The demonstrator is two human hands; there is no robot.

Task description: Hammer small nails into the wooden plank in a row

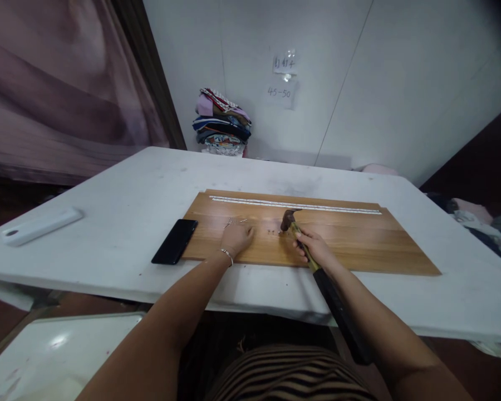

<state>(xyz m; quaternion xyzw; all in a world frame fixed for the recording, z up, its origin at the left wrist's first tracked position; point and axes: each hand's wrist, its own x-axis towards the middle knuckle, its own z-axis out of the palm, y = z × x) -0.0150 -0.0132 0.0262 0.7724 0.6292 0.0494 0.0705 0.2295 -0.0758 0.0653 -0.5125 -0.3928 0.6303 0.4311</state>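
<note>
My right hand [313,248] is closed around the yellow part of the handle of a claw hammer [329,295]. Its rusty head hangs over a wooden board [371,239], and its black grip points back toward me. Close by the head, a few small nails [271,231] stand in the board in a short row. On the board's left part, my left hand [236,238] rests with curled fingers beside a small pile of loose nails [244,221]. Those fingers are mostly hidden, so whatever is in them cannot be made out.
Two white paper strips [296,205] run along the board's far side. A black phone [174,241] lies at its left edge. Farther left on the white table [121,217] is a white bar-shaped object [42,225]. Folded clothes [222,125] are stacked by the wall.
</note>
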